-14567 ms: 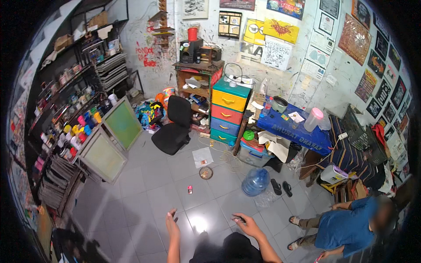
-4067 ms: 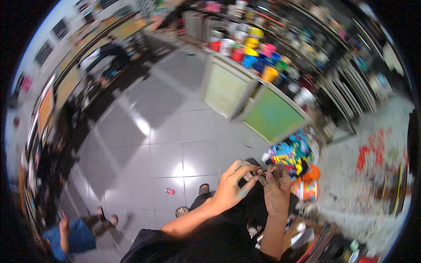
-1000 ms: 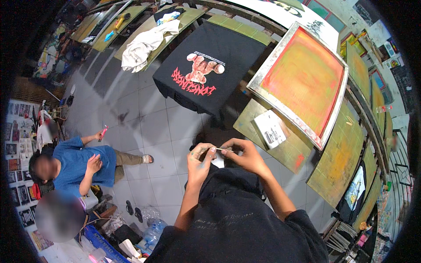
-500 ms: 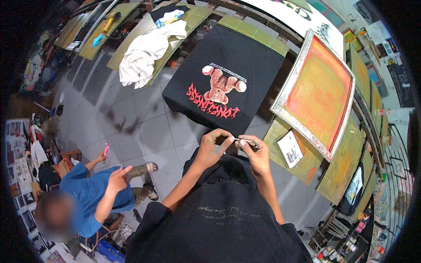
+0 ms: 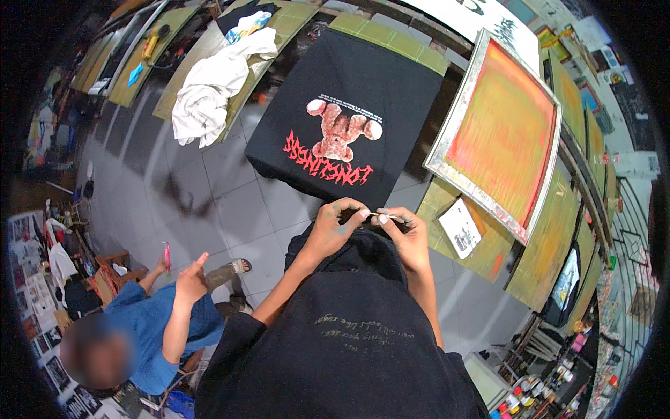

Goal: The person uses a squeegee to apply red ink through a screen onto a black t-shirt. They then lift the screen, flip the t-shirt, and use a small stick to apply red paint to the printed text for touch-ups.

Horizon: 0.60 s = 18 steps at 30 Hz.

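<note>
My left hand [image 5: 337, 228] and my right hand [image 5: 406, 241] meet in front of my chest, thumbs and fingertips pinched. Between them is a thin, pale stick [image 5: 392, 217], too small to identify further. The right fingers grip it, and the left fingertips close at its left end. Dark bluish stains mark the left fingers. Just beyond my hands, a black T-shirt [image 5: 279, 133] lies stretched flat over a board. Its print shows a brown teddy bear, upside down from here, with red jagged lettering below. Neither hand touches the shirt.
A framed printing screen [image 5: 502, 140], stained orange and yellow, leans right of the shirt. Beneath its near side, a white printed card [image 5: 460, 229] rests on a greenish board. White cloth [image 5: 209, 91] lies on the left board. A person in blue [image 5: 164, 314] is at lower left.
My view has shifted slightly, so the shirt and boards sit further left and higher. Both hands stay pinched at the stick. The person in blue has moved the raised hand a little.
</note>
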Each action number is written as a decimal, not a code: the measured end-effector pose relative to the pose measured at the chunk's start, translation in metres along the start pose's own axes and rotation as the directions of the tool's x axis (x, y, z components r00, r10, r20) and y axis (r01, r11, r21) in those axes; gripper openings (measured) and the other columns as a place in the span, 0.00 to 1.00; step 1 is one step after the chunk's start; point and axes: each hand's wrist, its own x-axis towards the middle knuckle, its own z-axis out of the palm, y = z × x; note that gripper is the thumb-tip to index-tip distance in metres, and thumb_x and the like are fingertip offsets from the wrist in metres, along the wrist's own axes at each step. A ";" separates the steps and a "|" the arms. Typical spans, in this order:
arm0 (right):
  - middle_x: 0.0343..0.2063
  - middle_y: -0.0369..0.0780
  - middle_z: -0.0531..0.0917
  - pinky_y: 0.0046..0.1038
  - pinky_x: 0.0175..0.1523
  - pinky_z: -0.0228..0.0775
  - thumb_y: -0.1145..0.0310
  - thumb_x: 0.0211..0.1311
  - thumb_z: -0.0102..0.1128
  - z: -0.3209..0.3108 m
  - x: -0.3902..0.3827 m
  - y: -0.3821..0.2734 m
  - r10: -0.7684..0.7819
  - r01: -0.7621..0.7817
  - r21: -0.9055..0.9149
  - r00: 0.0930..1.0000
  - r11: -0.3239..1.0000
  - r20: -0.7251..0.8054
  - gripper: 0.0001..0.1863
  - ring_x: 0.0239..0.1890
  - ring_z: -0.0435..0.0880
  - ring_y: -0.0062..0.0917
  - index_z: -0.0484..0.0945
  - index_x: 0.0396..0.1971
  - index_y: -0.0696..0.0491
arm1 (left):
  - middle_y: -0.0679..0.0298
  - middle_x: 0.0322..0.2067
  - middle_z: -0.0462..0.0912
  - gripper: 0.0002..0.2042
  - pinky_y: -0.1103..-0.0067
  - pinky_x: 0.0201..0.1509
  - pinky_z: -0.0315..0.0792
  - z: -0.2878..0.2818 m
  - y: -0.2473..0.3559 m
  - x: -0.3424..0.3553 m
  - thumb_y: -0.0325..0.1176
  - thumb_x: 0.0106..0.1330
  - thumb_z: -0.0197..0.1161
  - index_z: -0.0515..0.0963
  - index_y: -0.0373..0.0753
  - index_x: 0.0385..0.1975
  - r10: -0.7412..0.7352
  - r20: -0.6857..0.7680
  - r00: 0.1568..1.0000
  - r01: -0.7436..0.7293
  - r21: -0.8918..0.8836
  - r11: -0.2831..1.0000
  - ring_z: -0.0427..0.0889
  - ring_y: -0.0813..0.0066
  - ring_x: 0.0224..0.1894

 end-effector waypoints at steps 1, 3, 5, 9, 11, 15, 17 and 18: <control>0.36 0.38 0.89 0.24 0.45 0.76 0.70 0.66 0.69 -0.007 0.004 0.000 0.001 0.000 -0.040 1.000 0.999 0.022 0.10 0.37 0.84 0.18 0.85 0.43 0.60 | 0.67 0.31 0.85 0.08 0.82 0.39 0.74 0.005 0.000 0.000 0.32 0.71 0.67 0.84 0.33 0.39 0.005 -0.021 1.000 -0.004 0.017 1.000 0.79 0.85 0.33; 0.37 0.39 0.90 0.23 0.45 0.77 0.71 0.67 0.68 -0.017 0.006 -0.008 0.014 -0.007 -0.099 0.997 0.995 0.072 0.10 0.38 0.85 0.18 0.85 0.43 0.60 | 0.67 0.32 0.85 0.08 0.82 0.39 0.74 0.016 -0.003 0.000 0.32 0.72 0.66 0.84 0.33 0.39 0.016 -0.060 0.998 -0.019 -0.050 0.999 0.79 0.85 0.33; 0.37 0.40 0.90 0.23 0.48 0.78 0.71 0.69 0.67 -0.028 0.006 -0.020 0.033 -0.015 -0.138 0.991 0.990 0.128 0.09 0.39 0.86 0.19 0.84 0.43 0.60 | 0.68 0.32 0.85 0.08 0.82 0.39 0.74 0.027 -0.005 0.001 0.32 0.72 0.66 0.83 0.33 0.39 0.034 -0.091 0.995 -0.040 -0.066 0.997 0.78 0.85 0.34; 0.36 0.40 0.89 0.22 0.42 0.76 0.72 0.70 0.66 -0.044 0.006 -0.022 -0.004 0.023 -0.133 0.989 0.991 0.146 0.08 0.35 0.84 0.18 0.84 0.42 0.60 | 0.69 0.31 0.84 0.08 0.83 0.39 0.73 0.049 -0.005 -0.003 0.33 0.72 0.66 0.83 0.33 0.38 0.068 -0.150 0.986 -0.075 -0.044 0.996 0.78 0.87 0.34; 0.35 0.39 0.89 0.22 0.41 0.76 0.72 0.70 0.66 -0.053 0.005 -0.018 0.038 -0.017 -0.140 0.988 0.990 0.149 0.07 0.34 0.84 0.18 0.84 0.42 0.60 | 0.71 0.31 0.83 0.09 0.85 0.38 0.73 0.057 -0.004 -0.008 0.33 0.72 0.66 0.83 0.33 0.38 0.081 -0.162 0.983 -0.084 -0.012 0.996 0.78 0.88 0.33; 0.33 0.37 0.88 0.21 0.40 0.74 0.73 0.70 0.65 -0.067 -0.002 -0.009 0.009 0.011 -0.128 0.987 0.992 0.159 0.06 0.33 0.82 0.17 0.83 0.41 0.60 | 0.71 0.30 0.83 0.09 0.85 0.38 0.73 0.072 -0.006 -0.013 0.34 0.72 0.67 0.83 0.33 0.38 0.022 -0.162 0.987 -0.028 -0.036 0.999 0.78 0.89 0.33; 0.33 0.37 0.87 0.22 0.40 0.74 0.72 0.70 0.65 -0.074 -0.005 -0.004 -0.009 0.023 -0.088 0.987 0.996 0.158 0.06 0.33 0.82 0.17 0.83 0.41 0.59 | 0.70 0.31 0.84 0.09 0.84 0.38 0.73 0.078 -0.004 -0.015 0.34 0.72 0.67 0.83 0.33 0.38 0.004 -0.146 0.989 -0.012 -0.052 0.999 0.78 0.88 0.33; 0.33 0.37 0.87 0.22 0.41 0.74 0.72 0.70 0.65 -0.077 -0.006 -0.003 -0.013 0.025 -0.074 0.988 0.997 0.156 0.06 0.33 0.82 0.17 0.83 0.41 0.59 | 0.70 0.31 0.84 0.09 0.84 0.38 0.73 0.081 -0.003 -0.016 0.34 0.71 0.67 0.83 0.33 0.38 -0.007 -0.134 0.991 -0.001 -0.059 0.998 0.78 0.87 0.33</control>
